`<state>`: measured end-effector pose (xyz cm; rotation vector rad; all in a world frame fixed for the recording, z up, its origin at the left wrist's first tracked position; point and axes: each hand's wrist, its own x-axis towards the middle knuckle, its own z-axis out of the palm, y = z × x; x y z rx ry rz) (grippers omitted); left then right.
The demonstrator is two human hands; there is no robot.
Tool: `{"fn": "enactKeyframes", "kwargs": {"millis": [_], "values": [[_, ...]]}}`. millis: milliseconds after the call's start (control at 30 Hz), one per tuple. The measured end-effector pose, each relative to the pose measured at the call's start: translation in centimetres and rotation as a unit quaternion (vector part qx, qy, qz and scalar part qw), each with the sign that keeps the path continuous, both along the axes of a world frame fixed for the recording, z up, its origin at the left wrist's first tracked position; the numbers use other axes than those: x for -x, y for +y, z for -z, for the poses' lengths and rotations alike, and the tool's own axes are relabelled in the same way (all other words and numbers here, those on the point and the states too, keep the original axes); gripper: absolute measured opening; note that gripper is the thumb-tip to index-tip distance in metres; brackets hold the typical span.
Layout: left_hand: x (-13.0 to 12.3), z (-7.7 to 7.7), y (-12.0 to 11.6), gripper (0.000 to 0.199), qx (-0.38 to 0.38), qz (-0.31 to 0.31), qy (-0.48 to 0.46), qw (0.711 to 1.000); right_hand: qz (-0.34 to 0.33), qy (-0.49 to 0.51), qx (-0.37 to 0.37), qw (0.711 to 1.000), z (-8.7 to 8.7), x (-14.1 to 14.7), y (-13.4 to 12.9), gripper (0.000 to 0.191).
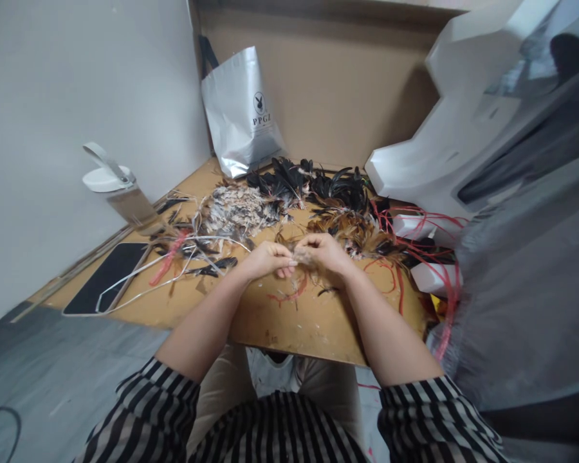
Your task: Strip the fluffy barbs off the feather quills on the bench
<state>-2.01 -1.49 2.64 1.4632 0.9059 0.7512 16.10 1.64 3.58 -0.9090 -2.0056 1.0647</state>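
My left hand (270, 259) and my right hand (321, 251) meet above the middle of the wooden table (299, 328). Fingertips of both are pinched together on a small, blurred feather piece (303, 255) between them. Behind the hands lie brown feathers (347, 230), with black feathers (289, 180) farther back. A heap of pale, speckled feathers (236, 209) sits to the back left. Below the hands, red string scraps (292, 294) and a small dark feather (328, 290) rest on the tabletop.
At the left are a phone (106, 280), a bottle with a white lid (130, 199) and white strips (145, 289). A silver bag (241, 122) stands at the back. Red strings (427, 257) and a large white object (415, 167) are at the right.
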Motion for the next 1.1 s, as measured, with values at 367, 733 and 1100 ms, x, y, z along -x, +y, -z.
{"fn": "enactKeyframes", "kwargs": {"millis": [367,733,1100], "values": [[-0.2,0.8,1.2,0.025,0.073,-0.219,-0.200,0.952,0.111,0.106,0.034,0.988,1.2,2.5,-0.9,0.018],[-0.2,0.4,0.9,0.031,0.044,-0.206,-0.167,0.963,0.126,-0.069,-0.239,0.960,0.4,2.0,-1.9,0.018],[0.0,2.4,1.3,0.008,-0.117,-0.188,0.049,0.974,0.091,-0.304,-0.344,0.884,-0.4,2.5,-3.0,0.023]]}}
